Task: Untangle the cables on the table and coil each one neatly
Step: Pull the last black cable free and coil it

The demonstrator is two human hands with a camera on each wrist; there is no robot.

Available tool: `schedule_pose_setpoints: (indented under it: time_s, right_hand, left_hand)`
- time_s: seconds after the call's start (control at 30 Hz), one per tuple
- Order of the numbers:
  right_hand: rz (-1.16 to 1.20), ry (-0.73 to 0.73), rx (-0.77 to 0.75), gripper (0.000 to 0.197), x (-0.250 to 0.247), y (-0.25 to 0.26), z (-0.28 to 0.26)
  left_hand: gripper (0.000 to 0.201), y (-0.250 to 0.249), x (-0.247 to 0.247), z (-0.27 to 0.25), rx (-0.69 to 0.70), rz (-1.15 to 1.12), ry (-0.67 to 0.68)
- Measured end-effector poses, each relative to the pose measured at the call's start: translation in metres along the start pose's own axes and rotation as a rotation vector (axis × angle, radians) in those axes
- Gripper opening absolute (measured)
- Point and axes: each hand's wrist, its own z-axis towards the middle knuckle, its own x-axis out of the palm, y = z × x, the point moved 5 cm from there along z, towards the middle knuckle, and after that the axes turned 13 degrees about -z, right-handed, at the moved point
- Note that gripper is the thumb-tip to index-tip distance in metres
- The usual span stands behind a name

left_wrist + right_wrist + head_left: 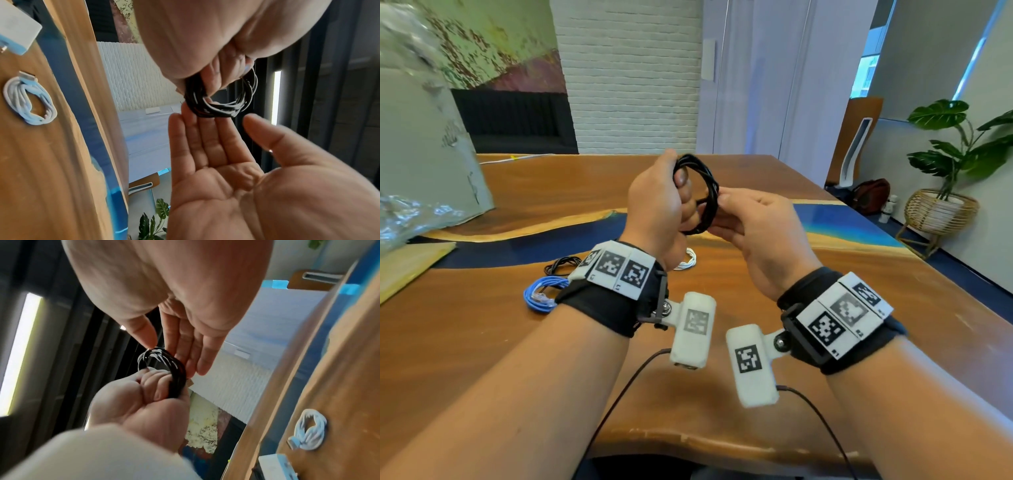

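Note:
A black cable wound into a small coil is held up above the wooden table. My left hand grips the coil's left side, fingers curled through the ring. My right hand has straight fingers, and their tips touch the coil's right side. On the table behind my left wrist lie a coiled blue cable, a loose black cable and a coiled white cable, which also shows in the left wrist view.
A large grey plastic-wrapped object stands at the table's left, with a pale board in front of it. A potted plant in a wicker stand sits on the floor at right. The table's right edge runs diagonally past my right wrist.

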Motion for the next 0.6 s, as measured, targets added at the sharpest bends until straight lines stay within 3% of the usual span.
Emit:
schedule_pose_setpoints:
  time_s: [0.1, 0.3, 0.43, 0.6]
  right_hand:
    - [0.095, 0.035, 0.027, 0.022, 0.009, -0.001, -0.004]
    - [0.005, -0.121, 0.065, 0.012, 0.006, -0.011, -0.001]
    - [0.068, -0.167, 0.108, 0.009, -0.003, -0.012, 0.0]
    - [0.065, -0.173, 0.096, 0.009, -0.016, -0.007, 0.002]
  left_hand:
    - [0.047, -0.001, -0.002, 0.0, 0.034, 0.051, -0.042]
    - [0.046, 0.0, -0.005, 0.004, 0.109, 0.327, -0.056]
    - [0.048, -0.002, 0.0, -0.005, 0.189, 0.485, 0.075]
    - [0.03, -0.002, -0.006, -0.007, 0.113, 0.643, 0.209]
